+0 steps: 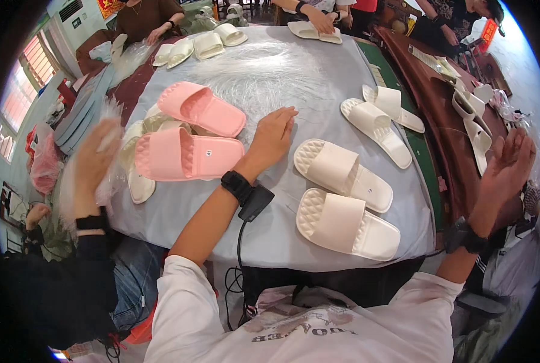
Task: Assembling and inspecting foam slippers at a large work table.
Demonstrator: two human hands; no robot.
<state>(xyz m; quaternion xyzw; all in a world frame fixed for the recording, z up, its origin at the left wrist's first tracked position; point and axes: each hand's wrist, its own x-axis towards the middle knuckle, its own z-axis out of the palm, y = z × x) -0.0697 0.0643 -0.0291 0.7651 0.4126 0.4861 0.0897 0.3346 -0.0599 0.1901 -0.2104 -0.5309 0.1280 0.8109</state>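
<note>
My left hand (pixel 273 135) lies flat on the grey cloth of the round table (pixel 270 236), fingers apart and holding nothing. It rests just right of two pink slippers (pixel 188 155), one in front and one behind (pixel 201 107). A black wristband with a cabled device (pixel 247 192) sits on that forearm. Right of the hand lie two cream slippers, one nearer the hand (pixel 342 173) and one at the table's front (pixel 347 225). My right hand (pixel 509 164) is raised in the air past the table's right edge, fingers spread and nothing in it.
Another cream pair (pixel 379 118) lies further back on the right. Clear plastic strands (pixel 264 72) cover the table's middle. A co-worker's hand (pixel 94 162) at the left holds clear plastic over more cream slippers. People at the far side handle slippers (pixel 315 31). White slippers (pixel 472 121) sit on a brown bench.
</note>
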